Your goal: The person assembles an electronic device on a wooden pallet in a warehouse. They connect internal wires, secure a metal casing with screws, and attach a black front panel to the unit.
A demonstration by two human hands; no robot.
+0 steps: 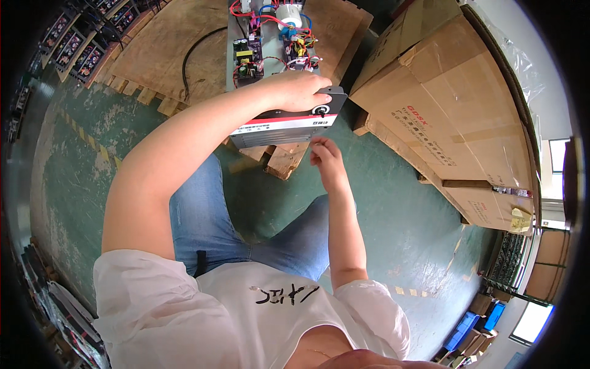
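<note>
An electrical unit with its cover off stands before me, its circuit boards, white cylinder and coloured wires (pixel 283 43) exposed. Its front panel (pixel 286 126) is dark grey with a red and white stripe, a black knob and louvre slots. My left hand (pixel 301 91) reaches across the unit and grips the panel's upper edge near the knob, thumb on the front face. Just below the panel's right lower corner is my right hand (pixel 326 158), fingers curled together in a pinch. Whatever those fingertips may hold is too small to make out.
The unit rests on a wooden pallet (pixel 153 58) with a black cable (pixel 186 64) lying on it. Large cardboard boxes (pixel 436 111) stand on another pallet to the right. Racks of similar parts (pixel 74 43) are at the far left. Blue bins (pixel 461 332) sit at the lower right.
</note>
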